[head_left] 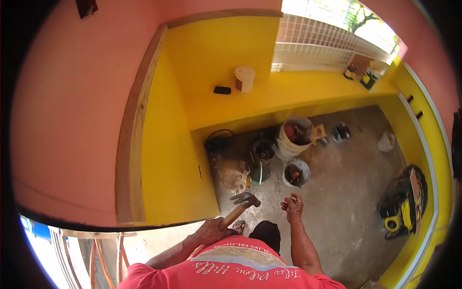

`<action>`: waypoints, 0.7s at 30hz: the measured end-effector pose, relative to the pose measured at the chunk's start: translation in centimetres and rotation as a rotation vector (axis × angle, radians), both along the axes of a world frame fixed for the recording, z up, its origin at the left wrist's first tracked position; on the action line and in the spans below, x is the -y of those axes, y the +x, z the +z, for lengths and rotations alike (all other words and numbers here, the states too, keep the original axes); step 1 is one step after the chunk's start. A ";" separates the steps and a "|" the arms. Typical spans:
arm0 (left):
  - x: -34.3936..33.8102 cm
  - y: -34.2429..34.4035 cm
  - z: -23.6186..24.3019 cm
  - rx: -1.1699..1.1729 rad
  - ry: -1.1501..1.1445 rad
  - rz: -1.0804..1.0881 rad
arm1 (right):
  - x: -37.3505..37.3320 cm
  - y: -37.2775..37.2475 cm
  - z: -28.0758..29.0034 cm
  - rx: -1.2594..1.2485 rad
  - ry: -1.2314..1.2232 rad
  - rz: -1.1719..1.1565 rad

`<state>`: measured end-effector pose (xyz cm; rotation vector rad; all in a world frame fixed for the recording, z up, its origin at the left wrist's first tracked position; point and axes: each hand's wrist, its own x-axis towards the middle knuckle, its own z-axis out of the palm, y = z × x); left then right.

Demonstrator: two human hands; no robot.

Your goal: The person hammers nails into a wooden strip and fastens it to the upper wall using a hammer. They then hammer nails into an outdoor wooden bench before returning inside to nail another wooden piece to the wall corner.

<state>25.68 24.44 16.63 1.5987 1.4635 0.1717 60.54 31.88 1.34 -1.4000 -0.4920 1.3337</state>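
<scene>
My left hand (211, 231) is wrapped round the wooden handle of a claw hammer (246, 199), low in front of my red shirt. The steel head points up and away from me, above the concrete floor. To the right, my right hand (292, 209) is raised with its fingers curled inward. Whatever those fingers may pinch is too small to make out. Just beyond that hand stands a small pail (296, 173) with dark contents. Behind it is a larger white bucket (290, 147) holding tools, with a wooden-handled saw (318, 134) at its rim.
Dark containers (263, 150) and a plastic bag (233, 176) stand left of the pails. A yellow-and-black machine (402, 212) lies at right. On the yellow ledge (288, 90) sit a white tub (245, 79) and a black object (222, 90). A wood-edged partition (129, 183) rises at left.
</scene>
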 end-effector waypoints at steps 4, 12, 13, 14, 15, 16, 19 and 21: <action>-3.3 1.5 -0.4 -0.009 -0.029 0.311 | -11.2 1.2 -0.2 0.082 0.035 0.170; -8.3 9.4 -0.8 0.093 -0.040 0.964 | -35.5 -3.4 6.1 0.156 0.375 0.612; -8.6 10.5 -0.1 0.059 0.042 1.010 | -38.2 -5.3 8.0 0.207 0.478 0.628; -9.2 11.3 1.0 0.070 0.001 1.074 | -40.3 -7.3 9.9 0.238 0.546 0.625; -9.9 12.0 2.4 0.087 -0.021 1.126 | -42.5 -8.8 12.7 0.272 0.631 0.606; -10.8 12.3 3.0 0.120 -0.007 1.149 | -44.8 -10.4 14.2 0.236 0.665 0.620; -12.6 12.2 3.5 0.119 -0.017 1.234 | -48.1 -16.2 18.7 0.152 0.777 0.653; -13.9 11.1 3.2 0.134 -0.012 1.301 | -49.3 -19.8 22.6 0.108 0.871 0.664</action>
